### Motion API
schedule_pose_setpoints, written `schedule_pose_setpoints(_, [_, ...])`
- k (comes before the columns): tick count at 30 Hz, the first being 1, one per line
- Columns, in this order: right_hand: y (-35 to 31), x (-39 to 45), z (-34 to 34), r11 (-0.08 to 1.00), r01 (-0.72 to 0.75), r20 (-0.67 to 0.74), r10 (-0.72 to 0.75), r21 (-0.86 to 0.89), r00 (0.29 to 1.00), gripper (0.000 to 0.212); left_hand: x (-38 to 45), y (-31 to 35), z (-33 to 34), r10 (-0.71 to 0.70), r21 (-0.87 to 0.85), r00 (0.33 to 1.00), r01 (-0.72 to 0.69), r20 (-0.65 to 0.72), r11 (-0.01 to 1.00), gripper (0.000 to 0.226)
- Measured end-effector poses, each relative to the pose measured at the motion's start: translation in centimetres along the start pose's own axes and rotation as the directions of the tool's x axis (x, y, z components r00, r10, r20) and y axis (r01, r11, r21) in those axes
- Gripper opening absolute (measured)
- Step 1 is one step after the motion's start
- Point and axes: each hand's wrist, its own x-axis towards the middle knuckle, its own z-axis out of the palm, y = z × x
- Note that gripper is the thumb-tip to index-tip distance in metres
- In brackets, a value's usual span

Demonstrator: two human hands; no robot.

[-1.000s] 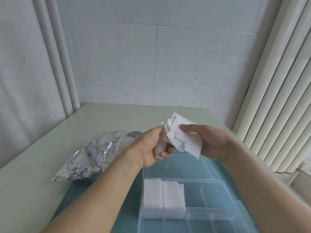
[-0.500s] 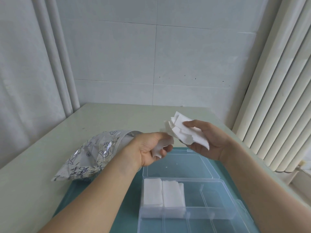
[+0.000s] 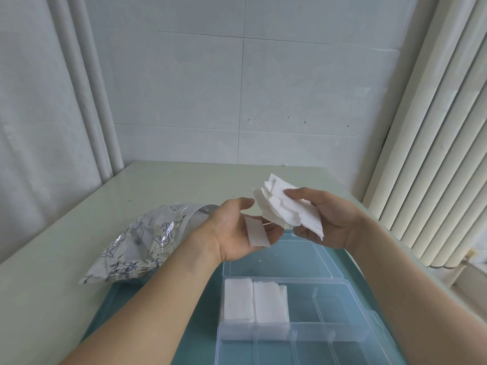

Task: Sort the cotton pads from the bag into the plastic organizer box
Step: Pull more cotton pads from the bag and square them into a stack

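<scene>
My right hand [image 3: 329, 222] grips a loose, fanned stack of white cotton pads [image 3: 283, 206] above the far end of the clear plastic organizer box [image 3: 353, 309]. Just left of it, my left hand [image 3: 237, 230] is turned palm up with one cotton pad [image 3: 257, 234] lying across its fingers, thumb raised off it. The box's far-left compartment holds two neat piles of stacked pads [image 3: 254, 300]; its other compartments look bare. Its open lid [image 3: 282, 259] lies flat behind it. The silver foil bag [image 3: 142, 241] lies open on the table to the left.
The box sits on a teal mat [image 3: 126, 309] on a pale green table [image 3: 66, 259]. A tiled wall stands behind, a curtain at the left, and vertical blinds [image 3: 434, 154] close along the right edge.
My hands have drawn apart. The left hand pulled one pad off the stack and opened palm up; the right hand keeps the rest, shifted slightly right.
</scene>
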Motion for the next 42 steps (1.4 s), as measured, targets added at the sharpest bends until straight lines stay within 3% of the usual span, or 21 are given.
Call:
schedule_pose_setpoints(3, [0.3,0.0,0.4,0.994,0.007,0.043,-0.002,-0.109,0.999,0.041,-0.3,-0.1,0.0,-0.021,0.006,0.999,0.021,0.040,1.000,0.045])
schedule_pose_setpoints(7, [0.0,-0.3,0.2,0.961,0.051,0.001,-0.052,-0.273,0.999,0.042,-0.5,-0.3,0.1,-0.011,0.124,1.000,0.010,0.006,0.992,0.047])
schedule_pose_setpoints(10, [0.0,-0.5,0.1,0.959,0.081,-0.013,-0.088,-0.272,0.996,0.043,-0.6,-0.2,0.3,0.000,0.189,1.000,0.002,-0.010,0.982,0.042])
schedule_pose_setpoints(13, [-0.1,-0.5,0.0,0.954,0.093,-0.029,-0.106,-0.286,0.994,0.047,-0.6,-0.1,0.4,-0.006,0.202,1.000,0.003,0.014,0.979,0.053])
schedule_pose_setpoints(16, [-0.1,-0.6,0.0,0.947,0.108,-0.114,-0.149,-0.303,0.982,0.059,-0.5,-0.2,0.4,0.050,0.281,0.999,-0.049,0.003,0.959,0.045])
schedule_pose_setpoints(21, [0.3,-0.1,0.2,0.898,0.183,-0.221,-0.288,-0.401,0.932,0.035,0.4,-0.8,0.3,0.219,0.271,0.967,-0.178,-0.133,0.946,0.027])
schedule_pose_setpoints(23, [0.4,-0.1,0.4,0.892,0.163,-0.241,-0.284,-0.422,0.928,0.038,0.7,-0.7,0.3,0.266,0.215,0.950,-0.229,-0.165,0.949,0.021])
schedule_pose_setpoints(28, [0.7,0.1,0.4,0.855,0.142,-0.298,-0.323,-0.499,0.898,0.038,0.4,-0.6,0.5,0.270,0.191,0.957,-0.246,-0.110,0.950,0.024])
schedule_pose_setpoints(33, [0.2,-0.3,0.2,0.886,0.188,-0.220,-0.302,-0.424,0.928,0.023,0.6,-0.6,0.3,0.310,0.217,0.939,-0.274,-0.151,0.937,0.017])
schedule_pose_setpoints(38, [-0.6,-1.3,-0.6,0.893,0.157,-0.280,-0.293,-0.423,0.914,0.021,0.9,-0.3,-0.3,0.386,0.275,0.886,-0.316,-0.256,0.908,0.009])
schedule_pose_setpoints(42, [-1.4,-1.7,-0.8,0.922,0.284,-0.314,-0.360,-0.264,0.878,0.020,1.0,-0.1,-0.6,0.417,0.295,0.862,-0.334,-0.289,0.895,0.012])
